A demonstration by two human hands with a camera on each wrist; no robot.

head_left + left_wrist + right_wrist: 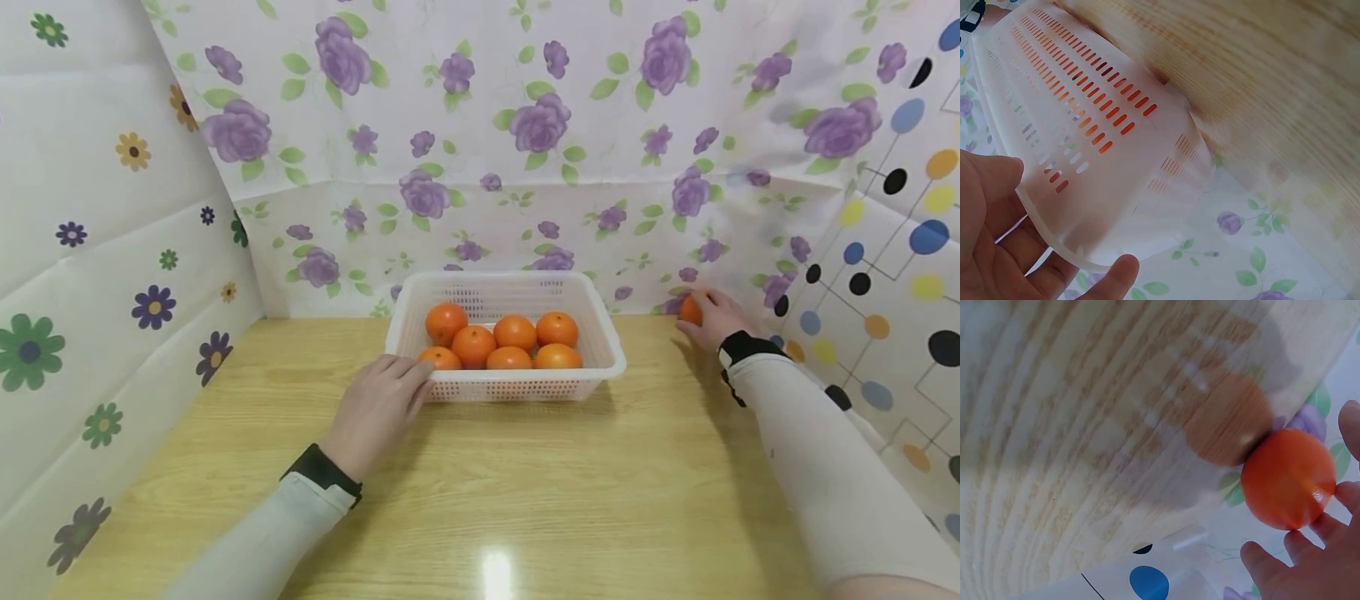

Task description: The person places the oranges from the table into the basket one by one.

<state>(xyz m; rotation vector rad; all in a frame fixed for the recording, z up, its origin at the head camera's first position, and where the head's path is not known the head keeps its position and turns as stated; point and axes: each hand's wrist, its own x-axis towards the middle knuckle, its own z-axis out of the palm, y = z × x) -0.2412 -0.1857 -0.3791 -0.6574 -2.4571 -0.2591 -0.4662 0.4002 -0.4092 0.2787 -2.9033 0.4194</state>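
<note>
A white plastic basket (517, 385) with slotted walls stands on the table and holds several oranges (514, 332). My left hand (381, 408) grips its near left corner. The left wrist view shows the thumb against the outer wall of the basket (1104, 206) and fingers around the rim. At the back right of the table, my right hand (716, 321) is at a single orange (691, 310). In the right wrist view, fingertips touch this orange (1288, 478), which sits on the wood, while the thumb stands apart from it.
The wooden table (525, 483) ends at a flowered sheet (480, 225) behind the basket. A daisy-patterned sheet (112, 275) borders the left side, and a dotted sheet (892, 275) rises close to the right arm.
</note>
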